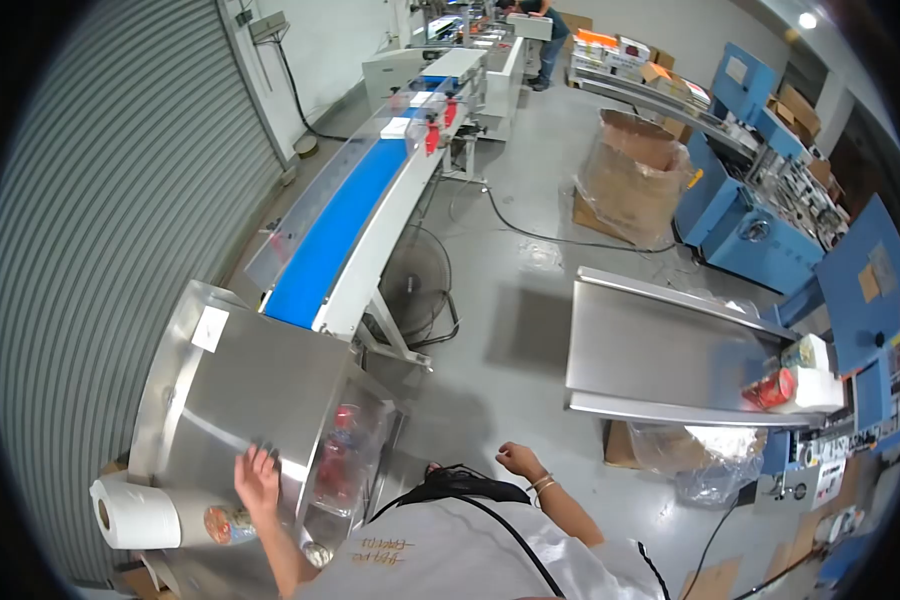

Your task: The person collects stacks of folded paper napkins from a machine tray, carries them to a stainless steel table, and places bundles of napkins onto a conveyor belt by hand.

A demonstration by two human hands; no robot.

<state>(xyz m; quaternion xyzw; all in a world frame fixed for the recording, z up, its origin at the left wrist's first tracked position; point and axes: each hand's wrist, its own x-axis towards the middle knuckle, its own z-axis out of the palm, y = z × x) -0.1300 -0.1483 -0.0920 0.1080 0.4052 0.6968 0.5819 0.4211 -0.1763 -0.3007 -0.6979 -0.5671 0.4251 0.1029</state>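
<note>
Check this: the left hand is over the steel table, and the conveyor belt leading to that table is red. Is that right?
The head view shows the conveyor belt is blue, not red; the left hand is over the steel table.

Orange txt (pixel 382 551) on grey shirt (pixel 450 560) illegible.

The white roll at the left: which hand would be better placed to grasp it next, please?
Left, probably: the left hand is over the metal table, nearer the white roll than the right hand.
</note>
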